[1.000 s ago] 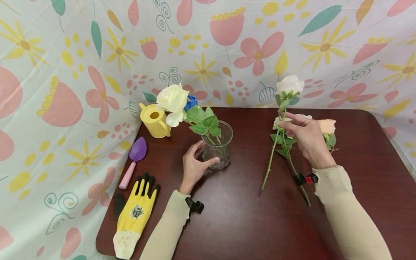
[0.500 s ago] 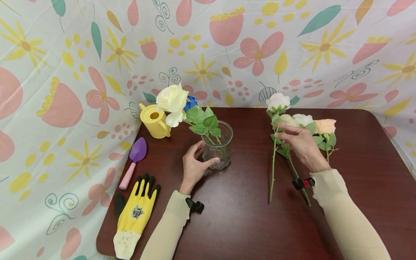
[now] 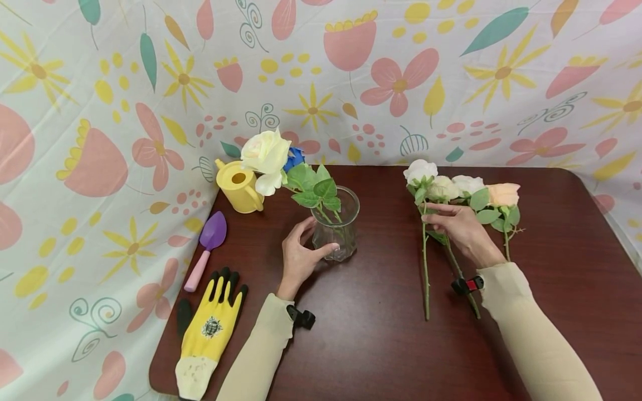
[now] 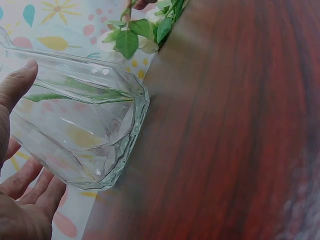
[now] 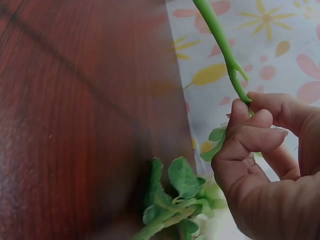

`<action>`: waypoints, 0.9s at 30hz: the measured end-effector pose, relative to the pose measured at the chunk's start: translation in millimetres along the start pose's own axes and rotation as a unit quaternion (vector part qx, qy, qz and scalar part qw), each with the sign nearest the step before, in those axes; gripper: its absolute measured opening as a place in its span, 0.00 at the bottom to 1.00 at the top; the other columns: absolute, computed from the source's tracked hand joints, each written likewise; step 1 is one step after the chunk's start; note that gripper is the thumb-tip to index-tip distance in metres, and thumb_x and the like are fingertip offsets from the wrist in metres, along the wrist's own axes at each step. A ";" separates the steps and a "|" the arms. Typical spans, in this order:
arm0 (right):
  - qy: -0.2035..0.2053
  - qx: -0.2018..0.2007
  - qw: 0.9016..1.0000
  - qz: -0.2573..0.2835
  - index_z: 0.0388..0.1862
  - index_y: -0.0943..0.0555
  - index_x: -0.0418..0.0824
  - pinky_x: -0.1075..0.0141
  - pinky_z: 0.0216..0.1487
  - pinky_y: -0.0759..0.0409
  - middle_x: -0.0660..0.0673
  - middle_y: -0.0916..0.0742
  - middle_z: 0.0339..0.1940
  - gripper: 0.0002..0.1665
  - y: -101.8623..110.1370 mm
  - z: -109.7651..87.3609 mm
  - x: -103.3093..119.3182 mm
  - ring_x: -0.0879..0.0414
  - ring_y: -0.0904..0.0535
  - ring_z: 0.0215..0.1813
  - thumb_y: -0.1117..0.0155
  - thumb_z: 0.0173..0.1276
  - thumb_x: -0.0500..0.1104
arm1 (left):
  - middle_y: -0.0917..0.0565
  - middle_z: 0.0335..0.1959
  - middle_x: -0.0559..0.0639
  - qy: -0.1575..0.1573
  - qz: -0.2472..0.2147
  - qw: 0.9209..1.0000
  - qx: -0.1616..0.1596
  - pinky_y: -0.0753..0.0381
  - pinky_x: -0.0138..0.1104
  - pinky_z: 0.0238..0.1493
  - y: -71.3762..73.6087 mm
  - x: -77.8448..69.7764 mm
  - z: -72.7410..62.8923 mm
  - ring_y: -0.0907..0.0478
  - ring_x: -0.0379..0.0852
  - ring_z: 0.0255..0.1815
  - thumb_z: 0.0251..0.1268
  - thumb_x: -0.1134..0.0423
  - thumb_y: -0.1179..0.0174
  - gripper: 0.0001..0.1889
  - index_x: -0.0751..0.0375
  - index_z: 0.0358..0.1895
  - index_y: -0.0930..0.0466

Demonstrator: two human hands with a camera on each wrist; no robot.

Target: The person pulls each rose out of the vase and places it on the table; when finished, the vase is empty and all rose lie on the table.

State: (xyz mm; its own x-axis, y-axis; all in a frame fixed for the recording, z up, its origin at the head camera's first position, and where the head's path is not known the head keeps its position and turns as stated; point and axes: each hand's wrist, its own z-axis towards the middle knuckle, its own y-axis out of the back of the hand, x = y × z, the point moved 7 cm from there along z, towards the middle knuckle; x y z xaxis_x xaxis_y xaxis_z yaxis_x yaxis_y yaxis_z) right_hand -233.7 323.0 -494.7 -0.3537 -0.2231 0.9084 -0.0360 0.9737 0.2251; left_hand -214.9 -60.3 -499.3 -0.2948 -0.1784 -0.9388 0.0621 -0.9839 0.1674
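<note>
My left hand (image 3: 301, 257) cups a clear glass vase (image 3: 346, 239) standing on the table, thumb on one side and fingers on the other. The left wrist view shows the faceted vase (image 4: 95, 135) and the hand (image 4: 22, 210) at its side. In the vase lean a cream rose (image 3: 266, 159) and a blue flower (image 3: 295, 160), mostly hidden behind it. My right hand (image 3: 461, 229) pinches the green stem (image 5: 222, 45) of a white rose (image 3: 420, 171) just below its bloom. That stem points toward the table's front, beside other roses on the tabletop.
Cream (image 3: 443, 189), white and peach roses (image 3: 503, 195) lie at the right. Along the left edge are a yellow watering can (image 3: 241, 192), a purple trowel (image 3: 213, 231) and a yellow-black glove (image 3: 210, 326). A patterned cloth (image 3: 321, 72) hangs behind the table (image 3: 371, 334).
My right hand has brought the white rose down and left, from above the other roses to beside them, its stem now straighter. The left hand and vase have stayed put.
</note>
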 end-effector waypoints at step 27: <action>0.007 0.015 0.999 -0.042 0.79 0.26 0.29 0.77 0.32 0.21 0.65 0.15 0.23 0.35 -1.7 14.5 -21.9 0.72 0.23 0.30 0.29 0.79 0.42 | 0.13 0.64 0.65 0.004 0.007 1.000 0.006 0.13 0.45 0.74 0.4 0.4 0.2 0.15 0.62 0.69 0.48 0.67 0.12 0.41 0.66 0.70 0.18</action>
State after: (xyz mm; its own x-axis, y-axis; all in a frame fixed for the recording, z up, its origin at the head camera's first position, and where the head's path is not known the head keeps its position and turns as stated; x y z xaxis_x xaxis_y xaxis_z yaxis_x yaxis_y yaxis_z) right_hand -239.5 326.9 -520.1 -0.3352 -0.3048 0.8915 -0.0927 0.9523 0.2908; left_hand -215.2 -60.8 -499.6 -0.2872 -0.1930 -0.9382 0.0555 -0.9812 0.1848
